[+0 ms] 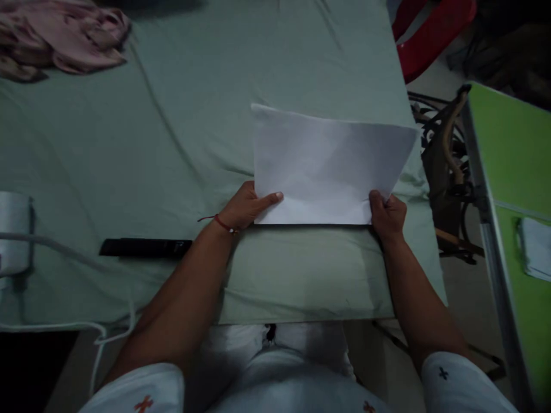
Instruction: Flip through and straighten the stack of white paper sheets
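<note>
A blank white sheet of paper point(322, 160) is held up between my two hands, over a surface covered in pale green cloth point(198, 103). My left hand point(247, 207) grips its lower left edge, thumb on top and the other fingers hidden beneath. At the lower right corner my right hand point(387, 213) pinches the paper the same way. The far edge of the sheet bows slightly, with its right corner flaring outward. A red string bracelet point(224, 223) circles my left wrist.
Left of my left forearm lies a long black object point(144, 248). A white box-shaped device point(15, 232) with a cable is at the far left. Crumpled pink cloth point(64, 37) lies at upper left. To the right are a green table point(516, 155) and a red chair point(434, 37).
</note>
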`<state>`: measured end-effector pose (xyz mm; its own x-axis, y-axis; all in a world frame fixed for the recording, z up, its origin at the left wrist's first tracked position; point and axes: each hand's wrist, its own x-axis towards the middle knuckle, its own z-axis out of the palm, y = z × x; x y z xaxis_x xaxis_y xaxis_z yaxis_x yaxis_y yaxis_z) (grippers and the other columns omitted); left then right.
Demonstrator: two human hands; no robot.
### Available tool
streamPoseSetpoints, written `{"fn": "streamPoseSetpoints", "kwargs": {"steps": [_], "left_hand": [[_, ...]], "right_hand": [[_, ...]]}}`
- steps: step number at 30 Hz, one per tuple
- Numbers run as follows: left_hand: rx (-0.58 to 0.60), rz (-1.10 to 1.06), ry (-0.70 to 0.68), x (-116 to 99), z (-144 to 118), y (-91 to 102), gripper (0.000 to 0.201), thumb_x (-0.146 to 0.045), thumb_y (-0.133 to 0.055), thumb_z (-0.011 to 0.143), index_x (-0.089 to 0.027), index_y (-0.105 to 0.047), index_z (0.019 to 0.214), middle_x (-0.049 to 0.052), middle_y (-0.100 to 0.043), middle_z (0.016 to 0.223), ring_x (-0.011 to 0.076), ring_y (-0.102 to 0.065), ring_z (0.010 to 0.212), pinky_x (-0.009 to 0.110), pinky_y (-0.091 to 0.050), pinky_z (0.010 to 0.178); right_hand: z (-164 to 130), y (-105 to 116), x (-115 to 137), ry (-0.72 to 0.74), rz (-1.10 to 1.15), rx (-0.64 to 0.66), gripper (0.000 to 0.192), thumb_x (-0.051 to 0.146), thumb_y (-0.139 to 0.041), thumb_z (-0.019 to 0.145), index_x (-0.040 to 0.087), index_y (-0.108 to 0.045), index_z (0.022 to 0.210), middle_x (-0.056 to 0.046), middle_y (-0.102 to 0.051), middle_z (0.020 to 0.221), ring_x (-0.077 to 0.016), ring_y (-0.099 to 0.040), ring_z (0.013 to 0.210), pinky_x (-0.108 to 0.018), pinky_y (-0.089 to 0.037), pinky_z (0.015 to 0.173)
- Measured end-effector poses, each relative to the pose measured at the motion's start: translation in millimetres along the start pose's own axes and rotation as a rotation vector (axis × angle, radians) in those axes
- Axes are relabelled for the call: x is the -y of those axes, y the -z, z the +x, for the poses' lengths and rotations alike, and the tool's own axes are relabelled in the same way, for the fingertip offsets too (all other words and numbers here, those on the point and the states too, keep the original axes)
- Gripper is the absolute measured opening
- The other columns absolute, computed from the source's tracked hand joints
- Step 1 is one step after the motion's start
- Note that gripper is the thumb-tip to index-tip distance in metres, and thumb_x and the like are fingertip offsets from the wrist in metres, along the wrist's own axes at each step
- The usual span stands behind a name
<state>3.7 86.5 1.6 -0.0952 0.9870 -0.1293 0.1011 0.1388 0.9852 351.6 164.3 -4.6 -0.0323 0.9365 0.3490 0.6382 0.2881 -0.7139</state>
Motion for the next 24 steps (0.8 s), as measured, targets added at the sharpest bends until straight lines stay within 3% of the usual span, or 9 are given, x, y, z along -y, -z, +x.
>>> {"fn": "streamPoseSetpoints", "kwargs": {"steps": [8, 17, 20, 24], "left_hand": [[-0.025, -0.049, -0.004, 7.3, 0.9, -2.9, 0.065, -0.066, -0.080, 0.077, -0.013, -0.078, 0.115, 0.012, -0.080, 0.100, 0.0271, -0.075, 0.092, 0.037, -0.063, 0.079], [-0.037, -0.148, 0.041, 1.5, -0.2, -7.3, 0.069, -0.084, -0.071, 0.077, -0.016, -0.074, 0.086, 0.007, -0.073, 0.078, 0.0193, -0.067, 0.070, 0.030, -0.057, 0.061], [-0.012, -0.103, 0.003, 1.6, -0.3, -5.4, 0.066, -0.079, -0.077, 0.075, -0.015, -0.075, 0.095, 0.009, -0.076, 0.086, 0.0247, -0.072, 0.082, 0.035, -0.062, 0.071], [0.039, -0.015, -0.044, 1.8, -0.1, -2.5, 0.066, -0.058, -0.095, 0.061, -0.015, -0.077, 0.109, 0.013, -0.080, 0.107, 0.0335, -0.074, 0.106, 0.044, -0.064, 0.092]], "right_hand": [[1.1, -0.6, -1.7, 0.020, -0.017, -0.007, 0.063, 0.074, -0.055, 0.093, 0.023, -0.040, 0.059, 0.003, -0.034, 0.056, -0.0110, -0.031, 0.057, -0.028, -0.027, 0.053], [2.4, -0.1, -1.1, -0.024, 0.030, 0.002, 0.059, 0.067, -0.059, 0.092, 0.023, -0.038, 0.059, 0.003, -0.034, 0.058, -0.0101, -0.029, 0.058, -0.028, -0.027, 0.053], [3.0, 0.4, -1.4, -0.032, 0.050, 0.002, 0.060, 0.069, -0.061, 0.090, 0.023, -0.039, 0.059, 0.004, -0.032, 0.058, -0.0102, -0.029, 0.058, -0.028, -0.026, 0.052], [3.6, 1.7, -4.4, -0.047, 0.124, 0.013, 0.059, 0.070, -0.063, 0.090, 0.022, -0.044, 0.061, 0.004, -0.034, 0.061, -0.0107, -0.031, 0.059, -0.028, -0.027, 0.053]]}}
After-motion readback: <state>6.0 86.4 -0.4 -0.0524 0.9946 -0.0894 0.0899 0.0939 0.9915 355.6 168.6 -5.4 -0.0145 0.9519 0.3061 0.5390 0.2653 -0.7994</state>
